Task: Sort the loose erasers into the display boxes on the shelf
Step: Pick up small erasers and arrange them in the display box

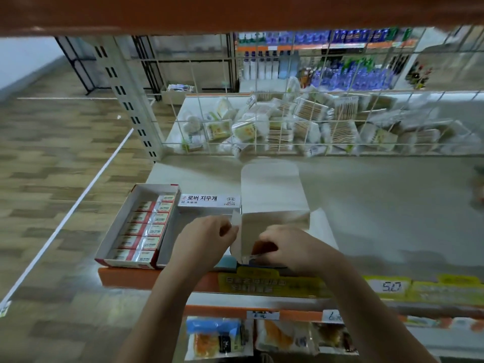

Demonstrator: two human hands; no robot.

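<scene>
An open display box [119, 233] at the shelf's left front holds two rows of red-and-white erasers [150, 230]. To its right stands a second, white box [272, 221] with its lid [271, 187] raised and a Korean label on its side panel [209, 201]. My left hand [201, 241] pinches a small side flap [235, 221] of this box. My right hand [288, 248] reaches into the box's front end with curled fingers near something white and blue; whether it holds an eraser is unclear.
A wire grid [288, 121] backs the grey shelf [379, 205]; packs of cotton swabs [301, 124] are piled behind it. Yellow price tags [390, 286] line the orange front edge. Snack packets [217, 339] hang below. Wooden floor lies to the left.
</scene>
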